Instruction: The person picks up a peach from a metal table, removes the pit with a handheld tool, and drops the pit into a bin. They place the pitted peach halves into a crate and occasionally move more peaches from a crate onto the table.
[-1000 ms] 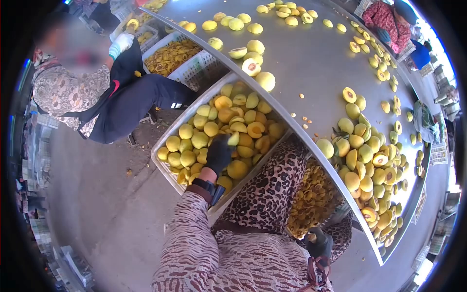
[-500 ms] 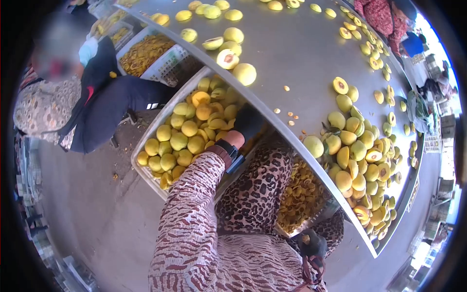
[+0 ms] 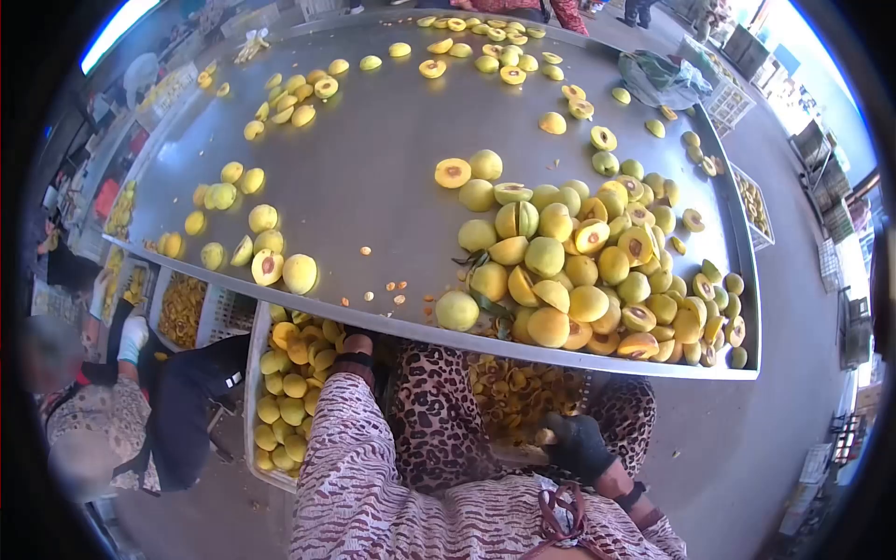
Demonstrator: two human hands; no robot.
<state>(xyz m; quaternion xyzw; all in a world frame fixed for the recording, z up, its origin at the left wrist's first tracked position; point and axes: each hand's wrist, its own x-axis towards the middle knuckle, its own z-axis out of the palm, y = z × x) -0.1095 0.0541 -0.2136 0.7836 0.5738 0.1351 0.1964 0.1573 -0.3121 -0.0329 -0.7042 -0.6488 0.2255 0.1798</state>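
My left hand (image 3: 356, 347) wears a black glove and reaches down into a white crate (image 3: 250, 422) of whole yellow peaches (image 3: 287, 383). The edge of the steel table (image 3: 373, 187) hides the fingers, so only the wrist with its dark band shows. Low by my lap, my right hand (image 3: 579, 446), also in a black glove, is closed around a small pale object (image 3: 544, 436) whose tip sticks out. It hovers beside a basket of pitted peach halves (image 3: 511, 392) under the table. A big pile of whole and halved peaches (image 3: 579, 271) lies on the table above.
A seated person (image 3: 112, 420) in a dark apron and white glove works at my left. Beside them is another basket of halves (image 3: 182, 308). Loose peaches (image 3: 271, 266) and pits are scattered over the table. Crates (image 3: 751, 201) line the far right floor.
My view has swung up and over the table. My left hand has gone further under the table edge into the crate. My right hand has stayed low by my lap.
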